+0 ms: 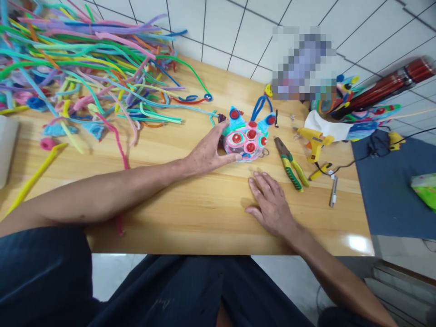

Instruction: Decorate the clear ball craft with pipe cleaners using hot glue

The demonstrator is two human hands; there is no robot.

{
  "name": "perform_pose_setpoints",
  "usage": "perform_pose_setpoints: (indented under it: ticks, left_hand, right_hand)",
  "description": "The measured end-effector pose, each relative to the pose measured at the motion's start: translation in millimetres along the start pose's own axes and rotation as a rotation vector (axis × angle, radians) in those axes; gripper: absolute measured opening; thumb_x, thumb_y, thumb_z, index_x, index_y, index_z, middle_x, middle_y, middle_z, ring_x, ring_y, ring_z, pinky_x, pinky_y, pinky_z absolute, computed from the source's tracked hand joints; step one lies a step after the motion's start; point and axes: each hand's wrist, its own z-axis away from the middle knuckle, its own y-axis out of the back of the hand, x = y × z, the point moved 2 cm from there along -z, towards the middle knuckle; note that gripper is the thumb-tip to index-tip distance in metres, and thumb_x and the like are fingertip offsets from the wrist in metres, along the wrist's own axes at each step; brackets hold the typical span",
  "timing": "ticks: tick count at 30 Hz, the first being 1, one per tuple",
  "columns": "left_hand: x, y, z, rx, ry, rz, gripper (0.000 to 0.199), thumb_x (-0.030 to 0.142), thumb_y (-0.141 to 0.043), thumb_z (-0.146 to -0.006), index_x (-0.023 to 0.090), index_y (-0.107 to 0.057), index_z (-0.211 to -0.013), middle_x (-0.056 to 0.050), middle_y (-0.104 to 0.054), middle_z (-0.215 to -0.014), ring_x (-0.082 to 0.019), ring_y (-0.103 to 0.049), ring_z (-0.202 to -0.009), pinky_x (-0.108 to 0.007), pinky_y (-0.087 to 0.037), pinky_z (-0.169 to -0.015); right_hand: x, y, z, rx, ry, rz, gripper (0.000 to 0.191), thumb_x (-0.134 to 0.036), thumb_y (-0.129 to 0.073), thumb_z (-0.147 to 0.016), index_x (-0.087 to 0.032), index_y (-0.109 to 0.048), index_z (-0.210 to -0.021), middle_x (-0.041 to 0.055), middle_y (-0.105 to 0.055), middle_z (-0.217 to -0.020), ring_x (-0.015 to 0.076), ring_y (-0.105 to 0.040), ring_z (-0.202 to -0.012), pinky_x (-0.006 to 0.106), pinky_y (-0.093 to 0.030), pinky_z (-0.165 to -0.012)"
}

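Note:
My left hand is wrapped around the left side of a pipe-cleaner animal figure, thumb at its front edge. The figure has pink and turquoise coils, several red round spots and two blue pointed ears with red centres. It rests on the wooden table. Flat on the tabletop lies my right hand, fingers spread, holding nothing, a little in front of the figure. To the right of that hand are pliers with green and yellow handles. A blue loop stands behind the figure.
Piled at the left are many coloured pipe cleaners. On the right lie a yellow glue gun with a cord, a yellow-handled tool and a utility knife. A red thermos leans behind them. The tiled wall borders the back.

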Motion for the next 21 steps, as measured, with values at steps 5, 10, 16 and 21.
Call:
perform_pose_setpoints:
  ticks: [5, 10, 16, 21]
  left_hand:
    - [2.2, 2.3, 1.1, -0.060, -0.035, -0.085, 0.100, 0.069, -0.091, -0.081, 0.024, -0.048, -0.160, -0.019, -0.062, -0.158, -0.045, -0.054, -0.157, -0.067, -0.041, -0.135]
    - [0.9, 2.0, 1.5, -0.041, -0.023, -0.061, 0.101, 0.070, -0.093, -0.079, 0.027, -0.050, -0.159, -0.017, -0.061, -0.159, -0.044, -0.052, -0.158, -0.065, -0.043, -0.134]
    - [1.1, 0.3, 1.7, -0.051, -0.026, -0.049, 0.101, 0.070, -0.092, -0.080, 0.026, -0.050, -0.160, -0.017, -0.061, -0.158, -0.045, -0.054, -0.156, -0.066, -0.043, -0.134]
    - [-2.1, 0.5, 1.3, -0.035, -0.033, -0.052, 0.100, 0.071, -0.093, -0.079, 0.025, -0.051, -0.158, -0.017, -0.064, -0.154, -0.045, -0.055, -0.155, -0.067, -0.043, -0.133]
  right_hand:
    - [-12.7, 4.6, -2.1, -0.035, 0.034, 0.055, 0.087, -0.057, -0.063, -0.107, -0.012, -0.034, -0.176, 0.0235, -0.058, -0.168, 0.0421, -0.048, -0.161, 0.064, -0.040, -0.131]
    - [-18.3, 11.5, 6.1, -0.058, 0.084, 0.057, 0.082, -0.054, -0.068, -0.106, -0.012, -0.042, -0.172, 0.0221, -0.062, -0.164, 0.0410, -0.052, -0.158, 0.061, -0.043, -0.130]
    - [0.2, 17.9, 1.3, -0.001, 0.017, -0.001, 0.085, -0.057, -0.064, -0.106, -0.017, -0.036, -0.176, 0.0232, -0.053, -0.171, 0.0444, -0.049, -0.158, 0.066, -0.046, -0.125]
    - [-4.9, 11.6, 2.6, -0.045, 0.038, -0.046, 0.086, -0.057, -0.067, -0.105, -0.016, -0.038, -0.175, 0.0223, -0.055, -0.170, 0.0442, -0.048, -0.159, 0.066, -0.045, -0.127]
